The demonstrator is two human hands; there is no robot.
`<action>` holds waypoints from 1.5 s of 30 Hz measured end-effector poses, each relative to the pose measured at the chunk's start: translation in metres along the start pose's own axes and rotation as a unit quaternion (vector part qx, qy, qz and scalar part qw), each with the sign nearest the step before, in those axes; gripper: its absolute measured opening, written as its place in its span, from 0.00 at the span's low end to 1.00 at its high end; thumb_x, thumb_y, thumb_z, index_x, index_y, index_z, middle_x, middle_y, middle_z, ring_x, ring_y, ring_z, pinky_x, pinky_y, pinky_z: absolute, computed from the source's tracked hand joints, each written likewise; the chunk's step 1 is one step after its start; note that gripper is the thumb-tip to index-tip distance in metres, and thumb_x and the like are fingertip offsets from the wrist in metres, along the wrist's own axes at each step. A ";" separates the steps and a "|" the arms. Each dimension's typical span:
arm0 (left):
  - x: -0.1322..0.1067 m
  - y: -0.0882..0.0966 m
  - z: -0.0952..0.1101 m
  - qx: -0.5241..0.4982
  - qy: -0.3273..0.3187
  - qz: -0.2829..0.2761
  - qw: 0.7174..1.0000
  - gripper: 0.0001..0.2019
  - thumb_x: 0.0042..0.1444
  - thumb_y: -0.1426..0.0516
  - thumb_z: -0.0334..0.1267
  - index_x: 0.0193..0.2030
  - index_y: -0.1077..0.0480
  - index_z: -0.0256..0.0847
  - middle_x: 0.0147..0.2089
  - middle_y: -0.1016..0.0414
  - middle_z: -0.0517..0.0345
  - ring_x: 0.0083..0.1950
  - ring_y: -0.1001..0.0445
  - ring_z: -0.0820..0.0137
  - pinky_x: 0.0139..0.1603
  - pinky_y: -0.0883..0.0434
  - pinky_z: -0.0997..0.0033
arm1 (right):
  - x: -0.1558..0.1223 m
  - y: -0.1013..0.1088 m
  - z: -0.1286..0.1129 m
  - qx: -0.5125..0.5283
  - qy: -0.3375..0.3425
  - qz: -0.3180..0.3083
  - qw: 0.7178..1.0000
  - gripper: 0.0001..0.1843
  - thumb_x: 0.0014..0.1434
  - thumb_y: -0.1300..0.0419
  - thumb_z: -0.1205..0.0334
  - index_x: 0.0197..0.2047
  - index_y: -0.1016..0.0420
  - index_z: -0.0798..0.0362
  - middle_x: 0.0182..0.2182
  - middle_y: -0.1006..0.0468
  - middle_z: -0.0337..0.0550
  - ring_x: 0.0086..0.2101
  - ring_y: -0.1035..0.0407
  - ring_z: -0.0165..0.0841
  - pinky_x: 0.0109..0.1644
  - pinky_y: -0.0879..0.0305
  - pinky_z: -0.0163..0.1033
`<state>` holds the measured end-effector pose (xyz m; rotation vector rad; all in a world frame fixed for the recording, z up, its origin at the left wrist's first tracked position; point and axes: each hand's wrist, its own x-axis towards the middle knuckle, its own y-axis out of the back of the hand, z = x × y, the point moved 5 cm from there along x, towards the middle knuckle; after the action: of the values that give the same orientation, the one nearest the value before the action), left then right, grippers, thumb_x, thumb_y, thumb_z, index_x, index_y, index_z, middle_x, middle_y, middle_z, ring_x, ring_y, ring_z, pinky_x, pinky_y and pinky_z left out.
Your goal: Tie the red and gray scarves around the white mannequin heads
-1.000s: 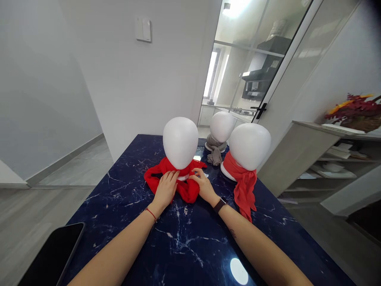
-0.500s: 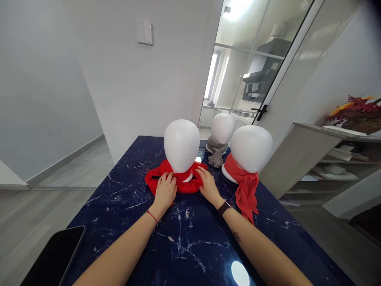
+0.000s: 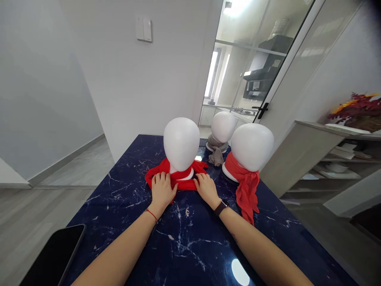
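Observation:
A white foam head [image 3: 181, 143] stands on the dark blue marble table [image 3: 184, 238], with a bright red scarf [image 3: 154, 174] lying round its base. My left hand [image 3: 162, 191] rests on the scarf's front left part, fingers curled into the cloth. My right hand [image 3: 206, 189] lies at the scarf's front right edge, fingers bent and pressed on the fabric. Both hands sit just in front of the head's base.
A second white head [image 3: 251, 146] with a red scarf [image 3: 245, 186] hanging down stands to the right. A third head [image 3: 223, 126] with a grey scarf [image 3: 215, 152] is behind. A black phone [image 3: 52, 256] lies at the table's near left corner. A shelf unit [image 3: 321, 159] stands right.
The bunched scarf end in front of the head has been spread flat round the base. Both hands moved from the middle outward and now press on the cloth.

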<state>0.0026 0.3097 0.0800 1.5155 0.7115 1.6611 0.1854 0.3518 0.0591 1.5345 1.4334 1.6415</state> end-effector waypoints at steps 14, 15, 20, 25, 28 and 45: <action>0.003 -0.029 -0.022 -0.153 0.052 -0.070 0.984 0.25 0.53 0.43 0.44 0.54 0.39 0.34 0.64 0.41 0.36 0.60 0.35 0.53 0.58 0.35 0.57 | 0.045 -0.028 0.004 0.228 -0.234 -0.068 0.943 0.22 0.65 0.56 0.56 0.41 0.24 0.59 0.47 0.29 0.61 0.50 0.36 0.46 0.52 0.43 0.46; 0.004 -0.030 -0.023 -0.169 0.051 -0.071 0.982 0.25 0.52 0.42 0.43 0.55 0.39 0.34 0.63 0.40 0.37 0.61 0.35 0.54 0.58 0.35 0.57 | 0.046 -0.030 0.004 0.244 -0.245 -0.064 0.936 0.21 0.64 0.55 0.57 0.40 0.24 0.60 0.46 0.28 0.61 0.50 0.36 0.46 0.52 0.43 0.46; 0.005 -0.029 -0.024 -0.198 0.049 -0.064 0.977 0.26 0.50 0.41 0.41 0.55 0.40 0.35 0.63 0.39 0.38 0.62 0.37 0.54 0.60 0.36 0.56 | 0.043 -0.040 0.010 0.355 -0.288 -0.044 0.888 0.12 0.60 0.48 0.59 0.40 0.28 0.56 0.40 0.25 0.53 0.44 0.31 0.40 0.46 0.40 0.40; 0.004 -0.028 -0.023 -0.210 0.034 -0.057 0.975 0.26 0.49 0.41 0.40 0.55 0.40 0.35 0.63 0.38 0.39 0.63 0.38 0.55 0.62 0.38 0.55 | 0.037 -0.046 0.007 0.516 -0.313 -0.062 0.795 0.15 0.58 0.47 0.51 0.40 0.32 0.55 0.24 0.28 0.40 0.23 0.35 0.29 0.27 0.41 0.32; 0.004 -0.028 -0.023 -0.224 0.028 -0.052 0.973 0.27 0.49 0.41 0.38 0.57 0.41 0.37 0.63 0.38 0.41 0.64 0.40 0.55 0.62 0.39 0.53 | 0.036 -0.043 0.002 0.601 -0.298 -0.087 0.736 0.19 0.51 0.40 0.46 0.31 0.32 0.55 0.19 0.32 0.35 0.17 0.43 0.23 0.22 0.48 0.30; 0.005 -0.026 -0.051 -0.364 0.177 0.066 0.912 0.25 0.49 0.45 0.28 0.57 0.41 0.39 0.46 0.28 0.49 0.45 0.26 0.64 0.48 0.28 0.59 | 0.038 -0.036 0.001 0.777 -0.257 -0.102 0.566 0.18 0.44 0.31 0.50 0.26 0.29 0.55 0.19 0.31 0.37 0.20 0.41 0.23 0.17 0.54 0.29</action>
<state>-0.0437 0.3328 0.0546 0.7476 0.1116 2.0217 0.1656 0.3975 0.0428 2.0250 2.5530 -0.7914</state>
